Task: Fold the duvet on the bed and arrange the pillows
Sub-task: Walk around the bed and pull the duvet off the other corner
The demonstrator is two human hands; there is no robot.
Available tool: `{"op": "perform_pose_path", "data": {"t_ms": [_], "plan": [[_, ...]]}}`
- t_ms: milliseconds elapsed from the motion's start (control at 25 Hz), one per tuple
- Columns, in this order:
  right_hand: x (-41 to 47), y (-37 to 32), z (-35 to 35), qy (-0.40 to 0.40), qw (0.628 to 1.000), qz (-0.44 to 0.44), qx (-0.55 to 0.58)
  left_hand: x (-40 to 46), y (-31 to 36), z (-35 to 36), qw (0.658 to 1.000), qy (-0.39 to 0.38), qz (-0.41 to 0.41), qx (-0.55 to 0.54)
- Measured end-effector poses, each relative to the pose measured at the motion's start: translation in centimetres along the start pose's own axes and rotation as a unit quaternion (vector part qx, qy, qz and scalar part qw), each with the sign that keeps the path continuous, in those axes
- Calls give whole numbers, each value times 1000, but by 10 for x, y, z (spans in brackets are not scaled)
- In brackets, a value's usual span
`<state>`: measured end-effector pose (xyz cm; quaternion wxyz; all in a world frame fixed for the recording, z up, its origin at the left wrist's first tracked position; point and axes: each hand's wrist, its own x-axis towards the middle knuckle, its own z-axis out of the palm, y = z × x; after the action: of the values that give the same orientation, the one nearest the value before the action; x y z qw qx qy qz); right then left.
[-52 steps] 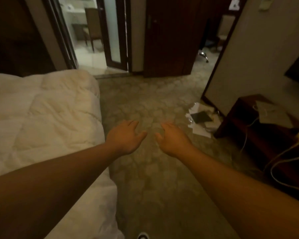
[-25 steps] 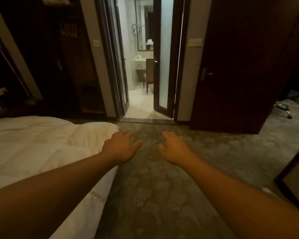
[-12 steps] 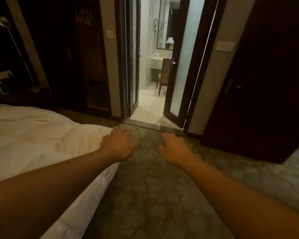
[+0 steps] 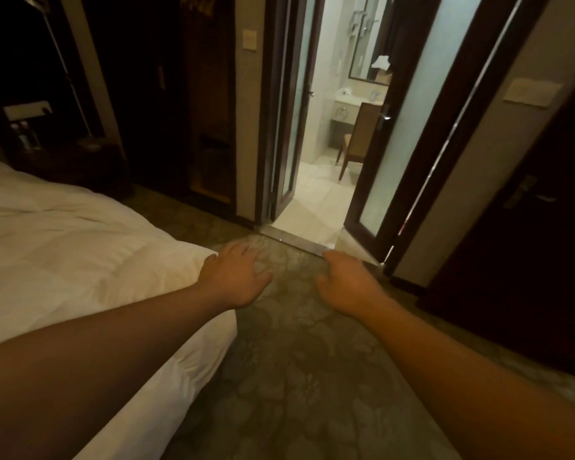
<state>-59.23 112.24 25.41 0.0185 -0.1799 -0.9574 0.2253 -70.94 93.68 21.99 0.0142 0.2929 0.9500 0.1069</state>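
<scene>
Duvet lies spread on the bed at left, its near corner just under the left hand; the right hand hovers over carpet — both empty, fingers apart. Best to pinch the corner hem firmly before lifting.

Duvet on bed left, carpet right, bathrm doorway ahead.

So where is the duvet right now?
The duvet lies on the bed at the left of the head view, its corner just under the left hand.
</scene>
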Motion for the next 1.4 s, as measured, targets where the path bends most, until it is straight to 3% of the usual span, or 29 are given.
{"op": "perform_pose_path", "data": {"t_ms": [280, 440, 760, 1160, 1400], "plan": [[155, 44, 22, -72, 997, -38, 11, 113, -14, 35, 996, -28, -74, 46], [244, 66, 24, -105, 991, -86, -16, 174, -15, 52, 984, -53, -160, 57], [359, 75, 56, -201, 964, -174, -1, 241, -41, 74, 959, -81, -268, 45], [472, 45, 165, -272, 939, -202, -55, 290, -117, 146, 925, -128, -356, -26], [525, 31, 241, -339, 922, -171, -75, 317, -150, 208, 894, -170, -406, -87]]}}
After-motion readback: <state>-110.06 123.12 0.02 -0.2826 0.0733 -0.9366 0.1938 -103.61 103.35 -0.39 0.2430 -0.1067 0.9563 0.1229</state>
